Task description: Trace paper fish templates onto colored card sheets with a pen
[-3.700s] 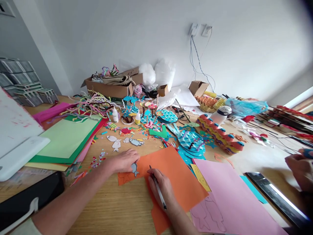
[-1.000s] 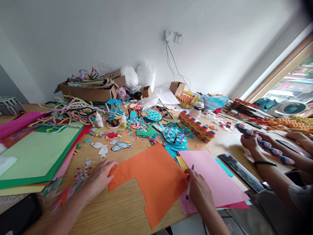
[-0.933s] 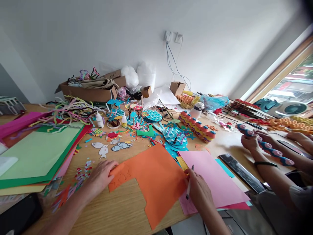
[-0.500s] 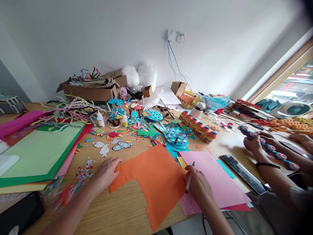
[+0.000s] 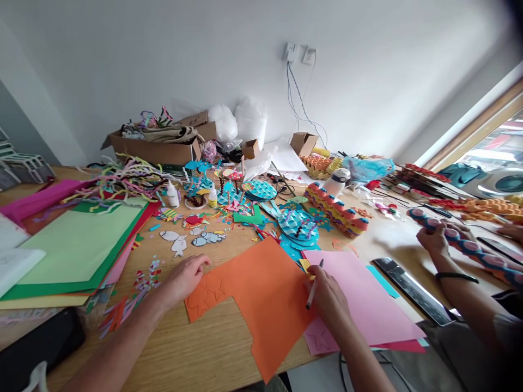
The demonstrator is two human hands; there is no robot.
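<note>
A sheet of orange paper (image 5: 272, 305) with a cut-out corner lies in front of me, overlapping a pink sheet (image 5: 359, 299). Pencil-like outlines (image 5: 208, 291) are drawn on its left strip. My left hand (image 5: 190, 277) is at the upper left edge of that strip, its fingers loosely bent and apart, holding nothing. My right hand (image 5: 329, 294) grips a pen (image 5: 311, 294), slanted with its lower end towards me, over the right edge of the orange sheet. Paper fish (image 5: 208, 238) lie beyond my left hand.
Coloured sheets (image 5: 77, 245) are stacked left, near a black phone (image 5: 44, 348). Glue bottles (image 5: 172, 194), blue paper crafts (image 5: 296, 223) and a painted egg-carton strip (image 5: 335, 209) stand behind. At right, another person's hands (image 5: 435, 239) hold a blue and pink strip (image 5: 469, 250).
My left hand has lifted slightly and drawn its fingers in at the orange paper's edge. My right hand keeps the pen. The view has shifted a little; the other person's strip has tilted.
</note>
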